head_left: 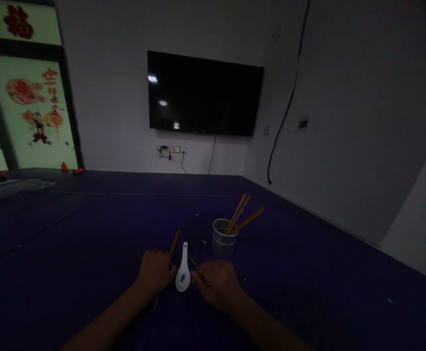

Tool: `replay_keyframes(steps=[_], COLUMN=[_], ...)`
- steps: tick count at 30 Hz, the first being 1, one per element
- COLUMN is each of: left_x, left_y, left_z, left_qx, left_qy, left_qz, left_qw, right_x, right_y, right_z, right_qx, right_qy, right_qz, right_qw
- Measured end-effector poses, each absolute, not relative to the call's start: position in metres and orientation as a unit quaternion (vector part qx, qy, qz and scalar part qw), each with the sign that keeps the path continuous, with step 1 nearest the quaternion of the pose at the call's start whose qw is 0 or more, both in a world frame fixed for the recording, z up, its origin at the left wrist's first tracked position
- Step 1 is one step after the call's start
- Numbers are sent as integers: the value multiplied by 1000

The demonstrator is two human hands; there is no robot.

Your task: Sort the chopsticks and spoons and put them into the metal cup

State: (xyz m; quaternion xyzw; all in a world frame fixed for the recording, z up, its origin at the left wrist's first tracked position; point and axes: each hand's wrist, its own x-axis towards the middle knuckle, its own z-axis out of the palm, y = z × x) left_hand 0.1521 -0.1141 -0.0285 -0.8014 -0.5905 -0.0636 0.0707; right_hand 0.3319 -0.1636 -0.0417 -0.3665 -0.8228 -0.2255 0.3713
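My left hand (156, 271) is closed over a wooden chopstick (174, 243) lying on the dark blue surface. My right hand (216, 284) is pinched on a dark thin utensil (199, 252) beside it. Between the two hands lies a white ceramic spoon (183, 273) with a blue mark in its bowl. Just beyond my right hand stands a small grey metal cup (223, 239) holding three wooden chopsticks (242, 215) that lean to the right.
The dark blue surface (88, 243) stretches far to the left and back. A black television (203, 93) hangs on the white wall with sockets below. A window with red paper decorations (33, 105) is at left.
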Motion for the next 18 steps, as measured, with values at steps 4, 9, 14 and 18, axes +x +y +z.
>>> replay_keyframes(steps=[4, 9, 14, 18], left_x=[150, 148, 147, 146], left_y=[-113, -114, -116, -119], left_z=[-30, -30, -20, -16], left_qx=[-807, -800, -790, -804], left_qy=[-583, -589, -591, -538], left_qz=[-61, -76, -108, -179], left_qw=[71, 83, 122, 178], right_x=[334, 333, 333, 334], right_y=[-164, -165, -164, -166], right_z=[-41, -44, -43, -36], right_qx=[-381, -392, -406, -439], right_qy=[-822, -820, -824, -799], right_qz=[-222, -222, -175, -98], right_qw=[360, 354, 354, 398])
